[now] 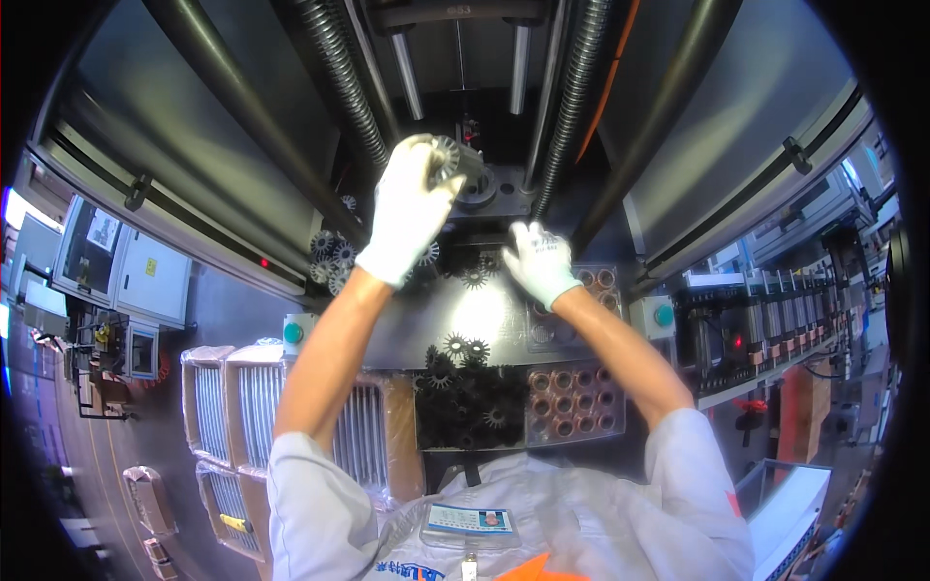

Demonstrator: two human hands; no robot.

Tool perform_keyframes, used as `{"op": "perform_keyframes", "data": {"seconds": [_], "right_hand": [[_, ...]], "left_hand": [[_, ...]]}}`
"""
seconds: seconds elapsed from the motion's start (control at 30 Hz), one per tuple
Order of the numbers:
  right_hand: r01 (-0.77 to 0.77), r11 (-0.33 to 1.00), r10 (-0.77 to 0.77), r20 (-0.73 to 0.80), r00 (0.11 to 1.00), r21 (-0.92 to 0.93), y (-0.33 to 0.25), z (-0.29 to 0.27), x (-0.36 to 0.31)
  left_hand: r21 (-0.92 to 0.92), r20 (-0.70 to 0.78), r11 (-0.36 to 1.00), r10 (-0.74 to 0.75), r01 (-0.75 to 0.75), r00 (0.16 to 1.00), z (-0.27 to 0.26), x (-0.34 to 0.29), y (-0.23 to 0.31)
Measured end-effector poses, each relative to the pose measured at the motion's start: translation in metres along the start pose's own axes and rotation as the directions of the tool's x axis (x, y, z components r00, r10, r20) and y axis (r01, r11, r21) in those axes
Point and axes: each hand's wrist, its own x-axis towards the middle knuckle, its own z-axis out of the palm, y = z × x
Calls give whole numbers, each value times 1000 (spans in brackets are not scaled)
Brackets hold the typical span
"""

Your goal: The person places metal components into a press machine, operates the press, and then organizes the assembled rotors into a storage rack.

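Both my hands wear white gloves. My left hand [412, 198] is closed around a slotted metal core [468, 165], a short cylinder with a toothed end. It holds the core raised beside the round metal fixture [479, 191] on the machine bed. My right hand [541, 259] is lower and to the right, by the front edge of the bed. Its fingers curl inward, and whatever they may grip is hidden. Several toothed cores [341, 254] stand to the left of my left forearm, and a few more [475, 275] sit between my hands.
Steel columns [659, 126] and ribbed rods [559, 126] flank the bed. In front lie a bin of dark toothed cores [470, 407] and a clear tray of copper-coloured rings [572, 402]. Green buttons [293, 332] sit at both sides. Boxes of metal rods [257, 407] stand left.
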Motion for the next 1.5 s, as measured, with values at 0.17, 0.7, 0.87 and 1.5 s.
{"op": "perform_keyframes", "data": {"seconds": [0.17,0.7,0.87,1.5], "right_hand": [[145,984,-142,35,989,-106,30,39,-4],[301,940,-315,-69,946,-160,17,19,-41],[180,734,-133,-122,984,655,27,-10,-66],[-189,488,-76,257,963,852,-52,-20,-54]], "left_hand": [[80,232,979,165,-188,959,18,43,-9],[394,376,919,-189,28,907,77,18,-34],[402,310,903,20,-150,951,-16,-35,3],[480,38,594,-749,645,661,-112,-373,-90]]}}
